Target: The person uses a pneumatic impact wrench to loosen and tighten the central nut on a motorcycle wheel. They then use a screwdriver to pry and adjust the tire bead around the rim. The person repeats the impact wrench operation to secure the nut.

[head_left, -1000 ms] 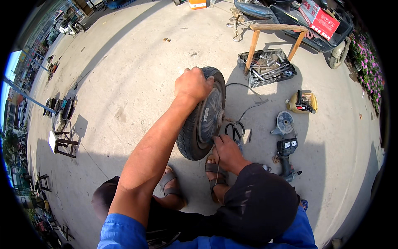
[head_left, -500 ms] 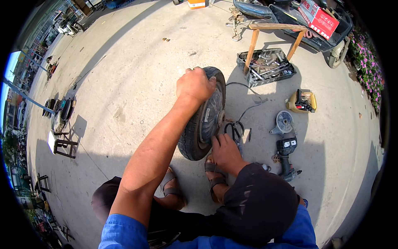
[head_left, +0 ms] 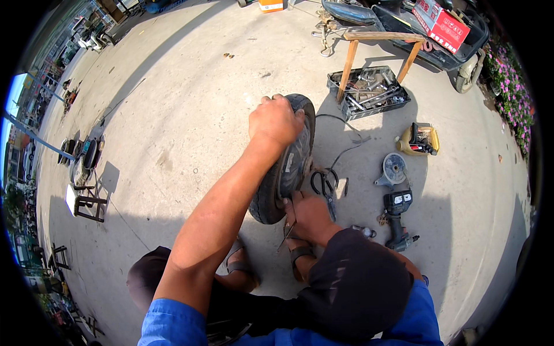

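A wheel with a black tyre (head_left: 270,199) and a grey hub (head_left: 295,164) stands upright on the ground before my feet. My left hand (head_left: 276,120) is closed over the top of the tyre. Low on the wheel's right side, beside the rim, my right hand (head_left: 311,214) is closed with its fingers pinched. A thin, stick-like piece (head_left: 285,235) slants down from those fingers toward my sandal; its kind is unclear. Black-handled scissors (head_left: 326,187) lie just right of the wheel, with a dark cable (head_left: 346,151) running behind them.
To the right are a cordless impact wrench (head_left: 397,222), a round metal part (head_left: 395,169) and a cut yellow container (head_left: 419,140) of small tools. Farther off stands a wooden-handled toolbox (head_left: 375,95) near a parked scooter (head_left: 427,34). A small stool (head_left: 88,202) is at left.
My right hand has shifted slightly left against the rim, and the thin piece now shows below its fingers. My left hand keeps its hold on the tyre.
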The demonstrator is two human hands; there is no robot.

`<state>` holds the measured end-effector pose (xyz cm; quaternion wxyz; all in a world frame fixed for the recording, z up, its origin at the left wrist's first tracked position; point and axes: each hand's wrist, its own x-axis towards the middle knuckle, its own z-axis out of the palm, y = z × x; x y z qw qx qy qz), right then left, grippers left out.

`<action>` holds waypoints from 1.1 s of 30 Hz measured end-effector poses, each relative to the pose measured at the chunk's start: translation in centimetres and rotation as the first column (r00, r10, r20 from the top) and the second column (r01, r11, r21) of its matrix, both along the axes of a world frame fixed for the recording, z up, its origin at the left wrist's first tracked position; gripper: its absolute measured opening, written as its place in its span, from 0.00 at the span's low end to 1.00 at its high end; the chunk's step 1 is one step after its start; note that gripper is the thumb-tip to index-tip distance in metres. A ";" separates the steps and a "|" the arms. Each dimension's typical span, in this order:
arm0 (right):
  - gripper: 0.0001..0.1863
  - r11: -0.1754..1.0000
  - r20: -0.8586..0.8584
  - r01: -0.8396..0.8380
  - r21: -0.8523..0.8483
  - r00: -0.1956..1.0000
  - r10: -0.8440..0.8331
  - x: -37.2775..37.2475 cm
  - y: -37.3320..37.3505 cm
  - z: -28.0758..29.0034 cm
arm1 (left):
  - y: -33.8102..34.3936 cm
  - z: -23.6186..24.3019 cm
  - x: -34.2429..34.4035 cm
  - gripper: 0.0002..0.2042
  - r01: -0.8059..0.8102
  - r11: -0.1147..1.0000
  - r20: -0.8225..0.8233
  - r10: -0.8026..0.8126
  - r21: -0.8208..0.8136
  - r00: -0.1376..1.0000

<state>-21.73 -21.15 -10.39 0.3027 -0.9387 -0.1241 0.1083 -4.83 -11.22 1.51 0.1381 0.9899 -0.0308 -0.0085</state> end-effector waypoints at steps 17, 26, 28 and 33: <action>0.13 0.509 -0.949 0.825 0.246 0.098 0.299 4.6 -3.5 -2.4 | 0.0 -0.2 -1.9 0.28 0.074 0.997 0.059 -0.073 -0.020 0.996; 0.16 0.944 -0.300 0.097 0.315 0.954 0.002 1.6 -2.9 -2.2 | 0.2 0.2 -1.0 0.28 0.057 0.998 0.007 -0.057 0.008 0.998; 0.16 0.971 -0.165 0.036 0.235 0.986 0.003 1.4 -2.5 -1.4 | -0.2 0.1 -0.9 0.28 0.075 0.997 0.012 -0.075 -0.005 0.997; 0.14 0.980 -0.127 -0.011 0.199 0.991 0.037 1.1 -1.9 -0.2 | -0.1 0.1 -0.9 0.28 0.062 0.998 0.032 -0.062 0.004 0.998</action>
